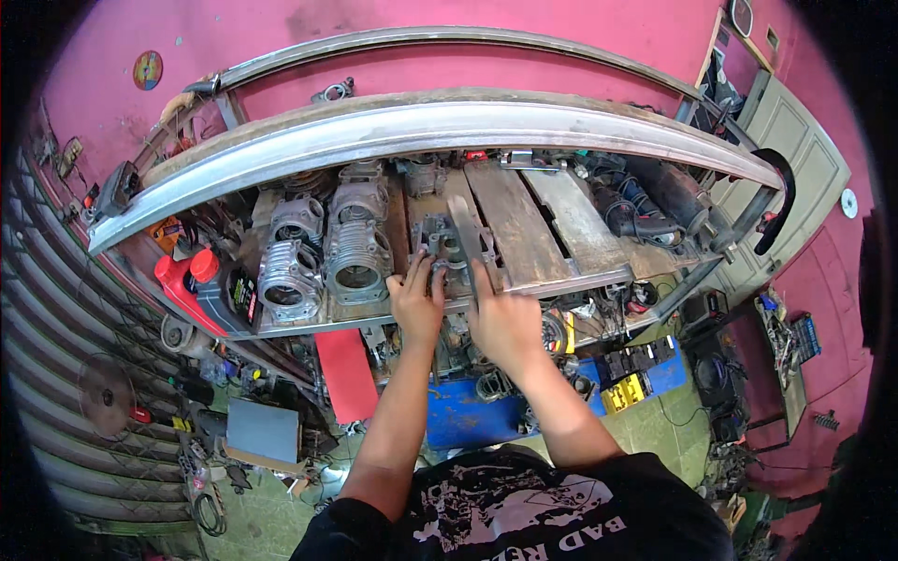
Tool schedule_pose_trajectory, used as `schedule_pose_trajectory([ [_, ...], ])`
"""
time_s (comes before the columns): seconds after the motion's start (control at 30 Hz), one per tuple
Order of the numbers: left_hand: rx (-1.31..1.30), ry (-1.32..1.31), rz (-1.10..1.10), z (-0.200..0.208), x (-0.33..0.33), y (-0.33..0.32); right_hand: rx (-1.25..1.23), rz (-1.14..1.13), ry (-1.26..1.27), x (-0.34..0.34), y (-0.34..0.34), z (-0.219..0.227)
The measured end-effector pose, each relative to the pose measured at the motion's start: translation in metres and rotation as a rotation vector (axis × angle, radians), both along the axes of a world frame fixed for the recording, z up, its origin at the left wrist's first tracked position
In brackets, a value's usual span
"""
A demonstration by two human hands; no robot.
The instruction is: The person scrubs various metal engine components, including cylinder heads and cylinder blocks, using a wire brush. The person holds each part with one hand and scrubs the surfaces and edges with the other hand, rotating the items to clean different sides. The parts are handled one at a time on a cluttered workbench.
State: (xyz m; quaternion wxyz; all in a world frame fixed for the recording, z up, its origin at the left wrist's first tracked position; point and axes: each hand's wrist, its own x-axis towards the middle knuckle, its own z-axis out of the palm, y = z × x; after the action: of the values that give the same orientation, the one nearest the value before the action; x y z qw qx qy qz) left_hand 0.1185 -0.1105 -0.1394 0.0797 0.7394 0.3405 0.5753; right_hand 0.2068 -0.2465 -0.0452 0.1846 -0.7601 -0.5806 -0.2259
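Note:
My right hand [505, 323] is closed around the near end of a long, flat metal file [465, 234], its index finger laid along the top. The file points away from me and lies over a grey cast engine part, apparently a cylinder head [429, 227], on the wooden bench. My left hand [418, 297] rests on the near left side of that part, fingers stretched forward against it and the thumb near the file. My right hand and the file partly hide the casting.
Several finned engine cylinders [358, 257] stand left of the casting. Oil bottles [221, 290] are at the bench's left end, and power tools [645, 222] lie at the right. A metal rail [449, 122] crosses beyond my hands. Below is a blue board [468, 411] with parts.

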Motion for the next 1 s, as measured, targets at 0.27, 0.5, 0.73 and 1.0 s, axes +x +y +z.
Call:
schedule_pose_trajectory([
  [0.27,-0.031,0.036,-0.002,0.000,0.008,-0.001,-0.236,-0.023,0.316,0.020,0.052,0.033],
  [0.5,0.007,0.059,0.049,-0.001,0.008,-0.001,-0.129,-0.021,0.049,-0.005,-0.029,-0.028],
  [0.73,-0.015,0.061,0.082,0.001,0.014,-0.006,-0.199,0.116,0.498,0.069,0.015,0.039],
  [1.0,-0.031,0.049,0.134,-0.004,0.015,-0.004,-0.094,0.157,0.389,0.097,-0.037,0.001],
])
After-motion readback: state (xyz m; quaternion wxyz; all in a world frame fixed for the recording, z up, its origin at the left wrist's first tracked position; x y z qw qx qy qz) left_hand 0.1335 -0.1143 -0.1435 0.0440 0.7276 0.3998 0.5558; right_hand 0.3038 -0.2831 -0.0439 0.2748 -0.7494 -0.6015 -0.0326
